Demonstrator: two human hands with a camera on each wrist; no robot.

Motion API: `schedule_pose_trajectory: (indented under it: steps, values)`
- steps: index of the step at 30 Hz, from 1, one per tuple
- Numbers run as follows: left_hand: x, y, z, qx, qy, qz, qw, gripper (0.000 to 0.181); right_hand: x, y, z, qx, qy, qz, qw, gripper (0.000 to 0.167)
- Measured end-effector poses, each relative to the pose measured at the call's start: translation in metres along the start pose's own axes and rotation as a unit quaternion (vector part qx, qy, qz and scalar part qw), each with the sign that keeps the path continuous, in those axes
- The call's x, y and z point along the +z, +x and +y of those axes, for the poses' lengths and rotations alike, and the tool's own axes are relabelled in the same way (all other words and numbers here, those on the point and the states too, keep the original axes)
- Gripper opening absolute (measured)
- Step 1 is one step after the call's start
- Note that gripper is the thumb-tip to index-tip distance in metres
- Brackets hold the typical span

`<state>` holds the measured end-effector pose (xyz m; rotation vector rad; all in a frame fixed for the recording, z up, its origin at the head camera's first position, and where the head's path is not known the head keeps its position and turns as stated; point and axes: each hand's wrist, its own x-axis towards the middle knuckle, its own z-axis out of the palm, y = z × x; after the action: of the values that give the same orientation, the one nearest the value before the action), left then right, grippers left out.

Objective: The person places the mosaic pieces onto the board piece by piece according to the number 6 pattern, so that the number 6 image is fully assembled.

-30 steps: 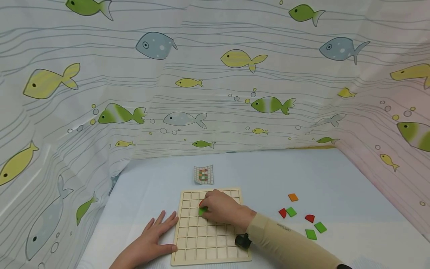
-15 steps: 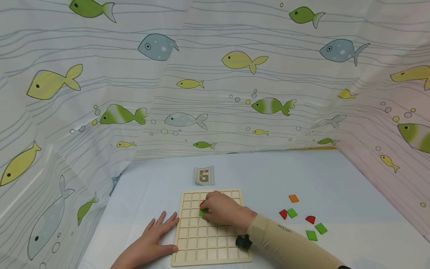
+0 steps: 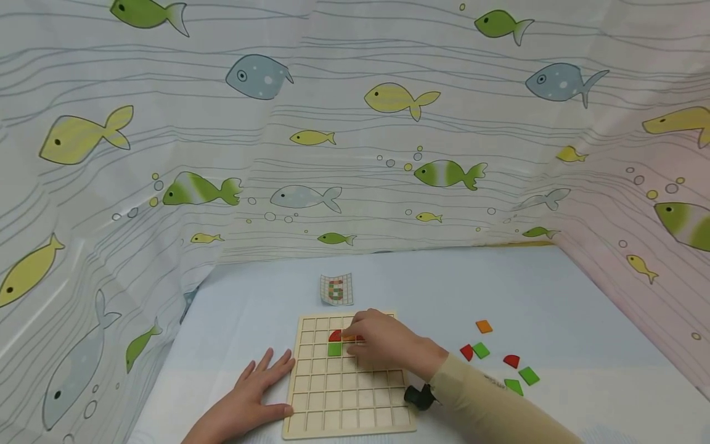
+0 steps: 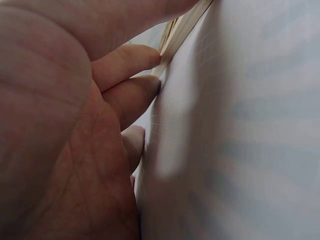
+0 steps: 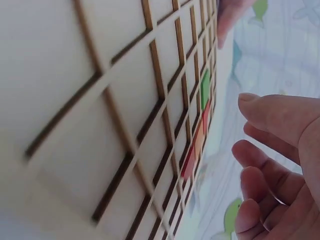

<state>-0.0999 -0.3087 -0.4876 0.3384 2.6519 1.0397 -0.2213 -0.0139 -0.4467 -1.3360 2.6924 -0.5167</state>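
Wooden board (image 3: 333, 402): left hand (image 3: 254, 390) splayed at edge, right hand (image 3: 384, 340) curved above, both released.

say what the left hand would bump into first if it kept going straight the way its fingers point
Most likely the wooden grid board: the left hand lies at its left edge, fingers aimed toward it, touching or nearly so; exact contact is hard to judge.
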Motion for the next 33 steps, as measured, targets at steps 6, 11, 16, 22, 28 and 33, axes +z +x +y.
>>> schedule_pose_trajectory:
  steps: [6, 11, 16, 22, 28, 33]
  values:
    - [0.0, -0.002, 0.002, 0.002, -0.005, 0.001, 1.0, 0.091, -0.009, -0.018, 0.017, 0.012, 0.025, 0.021, 0.9994, 0.028]
    - [0.0, -0.002, 0.002, 0.004, -0.005, 0.003, 1.0, 0.091, -0.018, -0.038, 0.036, 0.039, 0.029, 0.038, 0.9981, 0.03]
    - [0.0, -0.002, 0.001, 0.008, -0.002, 0.005, 1.0, 0.091, -0.027, -0.059, 0.057, 0.077, 0.017, 0.054, 0.9954, 0.031]
    - [0.0, -0.002, 0.002, 0.003, -0.002, 0.005, 1.0, 0.091, -0.034, -0.084, 0.084, 0.103, 0.027, 0.071, 0.9918, 0.033]
    - [0.0, -0.003, 0.002, 0.009, -0.007, 0.006, 0.9999, 0.09, -0.038, -0.103, 0.107, 0.137, 0.03, 0.07, 0.9877, 0.034]
    - [0.0, -0.003, 0.002, 0.01, -0.004, 0.008, 0.9999, 0.09, -0.043, -0.115, 0.12, 0.171, 0.033, 0.07, 0.9823, 0.034]
